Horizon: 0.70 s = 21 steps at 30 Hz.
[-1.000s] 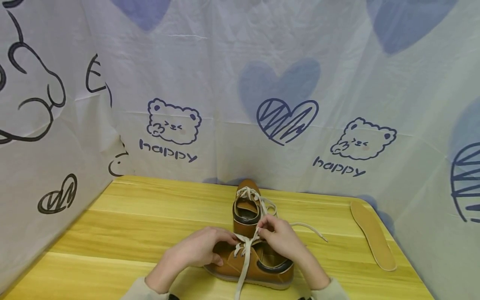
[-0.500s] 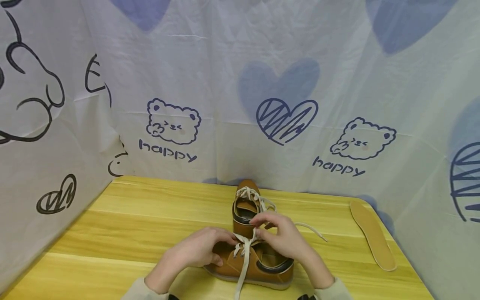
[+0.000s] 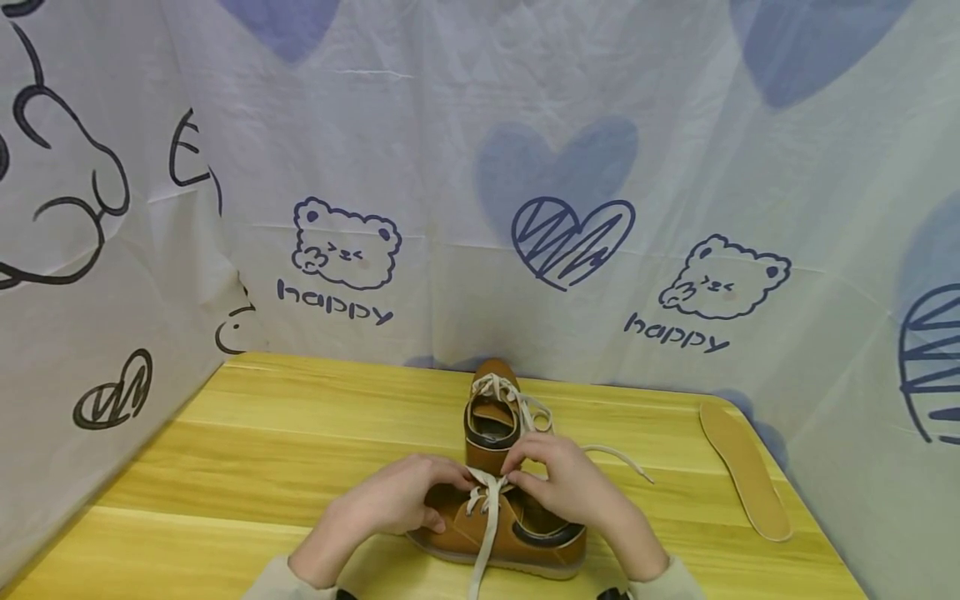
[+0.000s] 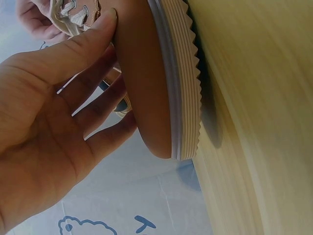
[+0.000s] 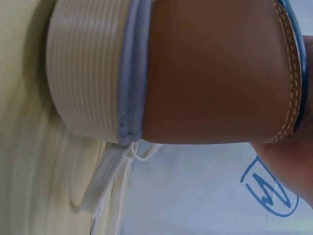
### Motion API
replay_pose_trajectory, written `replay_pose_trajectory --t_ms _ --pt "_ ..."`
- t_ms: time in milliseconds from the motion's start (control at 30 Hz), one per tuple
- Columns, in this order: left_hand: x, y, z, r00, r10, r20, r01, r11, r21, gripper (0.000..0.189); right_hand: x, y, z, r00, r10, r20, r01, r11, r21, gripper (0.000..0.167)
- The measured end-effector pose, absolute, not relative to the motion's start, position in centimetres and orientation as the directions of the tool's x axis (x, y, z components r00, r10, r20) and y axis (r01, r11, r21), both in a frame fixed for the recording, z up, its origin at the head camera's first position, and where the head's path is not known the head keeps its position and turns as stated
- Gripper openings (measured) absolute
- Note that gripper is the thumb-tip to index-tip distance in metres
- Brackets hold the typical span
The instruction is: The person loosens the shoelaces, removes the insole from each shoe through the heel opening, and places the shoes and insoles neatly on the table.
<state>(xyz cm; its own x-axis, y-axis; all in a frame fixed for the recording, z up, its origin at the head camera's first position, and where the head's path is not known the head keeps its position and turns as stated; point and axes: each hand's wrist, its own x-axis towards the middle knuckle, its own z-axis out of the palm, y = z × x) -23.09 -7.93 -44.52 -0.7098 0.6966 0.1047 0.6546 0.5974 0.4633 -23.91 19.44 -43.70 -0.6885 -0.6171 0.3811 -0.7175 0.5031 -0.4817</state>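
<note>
A brown leather shoe [image 3: 540,554] lies sideways across the table's near side, toe to the left, its pale ribbed sole down. My left hand [image 3: 401,496] grips its toe part; in the left wrist view the thumb rests on the upper beside the eyelets and the fingers reach round the far side. Over the tongue, the cream shoelace [image 3: 491,525] crosses itself, one end hanging down the near side. Thumb and forefinger of my right hand [image 3: 566,479] pinch the lace right beside that crossing. The right wrist view shows mostly the heel [image 5: 215,73], which hides the fingertips.
A matching brown shoe [image 3: 491,460] stands just behind, toe toward the back curtain [image 3: 450,308]. Its loose lace [image 3: 617,452] trails right over the wooden table [image 3: 315,433]. Near the right edge lies a tan insole [image 3: 746,471].
My right hand first held a lace end up, then spread its fingers, and now pinches lower and further left, close to the crossing. The left hand and shoe have stayed put.
</note>
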Motion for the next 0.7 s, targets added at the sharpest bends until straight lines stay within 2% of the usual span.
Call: replay_pose_trajectory --t_ms 467,700 --pt "-23.0 -8.0 -44.6 -0.706 0.701 0.101 0.659 0.598 0.457 0.05 -24.7 20.6 -44.2 -0.841 -0.39 0.374 -0.537 0.526 -0.659 0.005" --pt "-23.0 -8.1 -44.5 -0.696 0.71 0.109 0.671 0.588 0.452 0.051 -25.2 21.3 -44.5 -0.858 -0.406 0.316 -0.501 0.52 -0.692 0.005"
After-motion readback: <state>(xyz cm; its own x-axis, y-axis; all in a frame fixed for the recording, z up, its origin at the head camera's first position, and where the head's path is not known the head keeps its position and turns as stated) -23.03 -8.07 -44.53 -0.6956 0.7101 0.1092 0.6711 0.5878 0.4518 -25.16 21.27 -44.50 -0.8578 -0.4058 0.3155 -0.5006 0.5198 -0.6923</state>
